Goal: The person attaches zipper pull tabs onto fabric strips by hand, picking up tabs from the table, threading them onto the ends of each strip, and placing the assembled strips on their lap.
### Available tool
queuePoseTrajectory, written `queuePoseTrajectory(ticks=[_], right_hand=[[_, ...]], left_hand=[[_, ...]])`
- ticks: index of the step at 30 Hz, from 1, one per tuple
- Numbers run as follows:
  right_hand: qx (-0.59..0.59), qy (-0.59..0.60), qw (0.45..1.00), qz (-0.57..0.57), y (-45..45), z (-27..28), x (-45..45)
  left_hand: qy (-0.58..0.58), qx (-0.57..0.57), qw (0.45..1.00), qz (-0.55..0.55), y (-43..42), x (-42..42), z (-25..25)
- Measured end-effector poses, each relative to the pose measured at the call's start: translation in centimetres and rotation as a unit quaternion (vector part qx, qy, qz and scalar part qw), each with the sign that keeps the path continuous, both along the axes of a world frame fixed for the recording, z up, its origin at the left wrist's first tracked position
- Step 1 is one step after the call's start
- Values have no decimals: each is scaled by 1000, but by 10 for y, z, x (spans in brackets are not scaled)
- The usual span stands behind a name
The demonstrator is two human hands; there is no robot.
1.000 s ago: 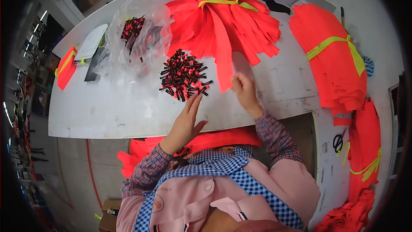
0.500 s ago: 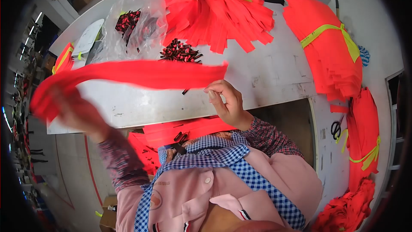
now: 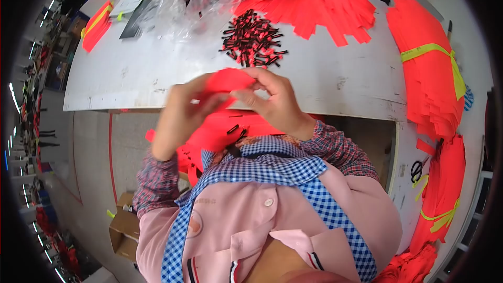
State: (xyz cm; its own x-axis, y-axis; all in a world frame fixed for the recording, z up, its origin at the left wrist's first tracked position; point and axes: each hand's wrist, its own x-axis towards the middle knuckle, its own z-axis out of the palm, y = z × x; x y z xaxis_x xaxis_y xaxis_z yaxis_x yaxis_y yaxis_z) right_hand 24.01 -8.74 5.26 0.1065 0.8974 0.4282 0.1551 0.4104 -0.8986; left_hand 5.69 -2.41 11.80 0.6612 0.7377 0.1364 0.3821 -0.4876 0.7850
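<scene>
A bright red fabric strip (image 3: 226,79) is held up between my two hands, just above the table's front edge. My left hand (image 3: 184,111), somewhat blurred, has its fingers wrapped round the strip's left side. On the other side, my right hand (image 3: 275,97) pinches the strip between thumb and fingers. More red fabric (image 3: 209,135) hangs or lies below the hands, over my lap, with a few small black pieces (image 3: 234,129) on it. Beyond my hands, a heap of small black-and-red pieces (image 3: 253,39) rests on the white table (image 3: 126,81).
Fanned red strips (image 3: 309,8) tied with yellow ribbon lie at the back. Tied red bundles (image 3: 432,68) (image 3: 444,178) line the right side, near black scissors (image 3: 416,170). A clear plastic bag (image 3: 181,18) stands back left, and a cardboard box (image 3: 124,230) sits on the floor.
My left hand has come in from the far left towards my right hand. The strip, stretched out long before, is now bunched between them. The whole view has shifted.
</scene>
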Motion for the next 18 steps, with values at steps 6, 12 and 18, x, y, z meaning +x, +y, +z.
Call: queuePoseTrajectory(ticks=[6,12,18], right_hand=[[-84,36,996,10,-6,-9,12],[-18,-33,999,14,-5,-30,9],[-16,-39,999,22,-7,-37,9]], left_hand=[[-94,-182,979,-24,-8,16,-44],[-80,2,997,5,-14,22,-55],[-67,167,983,26,-23,27,-67]])
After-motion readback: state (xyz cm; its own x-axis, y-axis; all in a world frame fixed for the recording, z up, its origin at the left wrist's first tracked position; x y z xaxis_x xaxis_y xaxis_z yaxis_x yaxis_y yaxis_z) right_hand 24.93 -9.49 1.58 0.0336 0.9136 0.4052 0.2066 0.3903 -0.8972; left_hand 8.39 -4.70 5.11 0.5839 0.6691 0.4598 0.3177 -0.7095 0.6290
